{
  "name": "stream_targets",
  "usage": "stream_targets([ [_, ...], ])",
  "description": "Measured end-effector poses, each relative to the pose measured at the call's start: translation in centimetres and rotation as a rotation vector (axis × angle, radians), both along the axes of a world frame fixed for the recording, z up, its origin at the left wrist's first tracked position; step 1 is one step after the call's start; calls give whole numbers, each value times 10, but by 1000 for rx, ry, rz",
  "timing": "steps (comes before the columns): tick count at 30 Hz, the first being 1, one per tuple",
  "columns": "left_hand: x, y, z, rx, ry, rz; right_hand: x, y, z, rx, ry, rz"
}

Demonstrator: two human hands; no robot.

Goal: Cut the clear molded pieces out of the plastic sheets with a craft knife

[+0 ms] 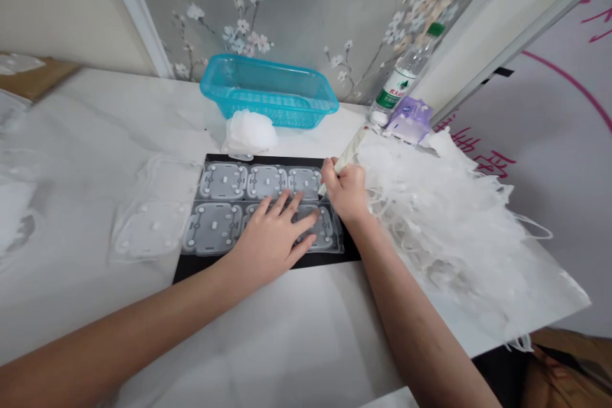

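Observation:
A sheet of translucent, moulded plastic pieces [222, 180] lies across a black mat [203, 262], in two rows of rounded squares with raised dots. My left hand [272, 236] rests flat on its lower row with the fingers spread, hiding part of it. At the sheet's right end, my right hand [348, 190] is closed around a slim tool with a pale handle [351, 150]. The tool slants down to the left, and its narrow lower end meets the plastic near the upper right piece. What kind of tip it has is too small to make out.
More clear plastic pieces [155, 226] extend left of the mat. Behind it are a stack of white pieces [249, 132] and a blue basket [270, 92]. On the right lie a large heap of plastic scraps [444, 217], a bottle [399, 83] and a purple packet [411, 118].

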State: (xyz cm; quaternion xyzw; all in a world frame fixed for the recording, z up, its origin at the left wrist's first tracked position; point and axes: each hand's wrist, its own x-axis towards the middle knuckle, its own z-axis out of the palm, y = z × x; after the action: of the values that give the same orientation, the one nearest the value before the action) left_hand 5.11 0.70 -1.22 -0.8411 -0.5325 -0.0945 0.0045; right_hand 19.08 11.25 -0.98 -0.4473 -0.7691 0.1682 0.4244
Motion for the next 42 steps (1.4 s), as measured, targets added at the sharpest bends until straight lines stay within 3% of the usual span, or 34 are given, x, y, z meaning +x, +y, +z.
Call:
stream_targets([
  [5,0,0,-1,-12,-5,4,-5,-5,-4,76,22,11],
  [10,-1,-1,-2,-3,-7,10,5,3,-3,61,-9,77],
  [15,-1,-1,-2,0,-21,6,13,11,0,-8,-18,11],
  [24,1,-1,-2,15,-6,4,6,7,-3,8,26,-58],
  [30,0,-1,0,0,-14,2,-1,2,-6,-25,109,-51],
  [37,-1,-1,-1,1,-20,8,6,6,0,22,-5,-28],
  [42,-1,-1,-2,-21,-45,1,3,4,-3,0,41,-45],
])
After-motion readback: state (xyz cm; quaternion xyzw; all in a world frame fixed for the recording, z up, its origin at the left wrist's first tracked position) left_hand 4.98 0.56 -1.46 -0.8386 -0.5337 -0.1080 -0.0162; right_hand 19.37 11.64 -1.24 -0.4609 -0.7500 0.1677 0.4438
